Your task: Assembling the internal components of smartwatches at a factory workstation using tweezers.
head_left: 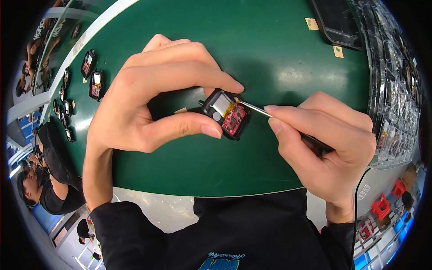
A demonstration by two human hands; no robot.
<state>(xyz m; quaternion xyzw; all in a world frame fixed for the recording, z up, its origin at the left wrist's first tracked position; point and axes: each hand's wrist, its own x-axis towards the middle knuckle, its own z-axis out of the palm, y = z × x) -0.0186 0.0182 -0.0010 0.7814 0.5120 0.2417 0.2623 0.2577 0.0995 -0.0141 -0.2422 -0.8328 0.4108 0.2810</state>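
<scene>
Between the thumb and fingers of my left hand [148, 90] is a small black device housing [225, 114], its inside facing up. Inside it show a silver battery cell, a strip of yellow tape, a round grey part and a red circuit board [235, 120]. My right hand [326, 141] grips slim metal tweezers [255, 108] like a pen. Their tip meets the upper right part of the housing, near the yellow tape. Whether the tip pinches anything is too small to tell.
Similar open housings [96, 85] lie at the left of the green table [270, 54]. Stacked clear plastic trays [393, 112] stand along the right edge. A black tray [338, 22] lies at the far right, with paper labels beside it. Another person [54, 189] sits at the left.
</scene>
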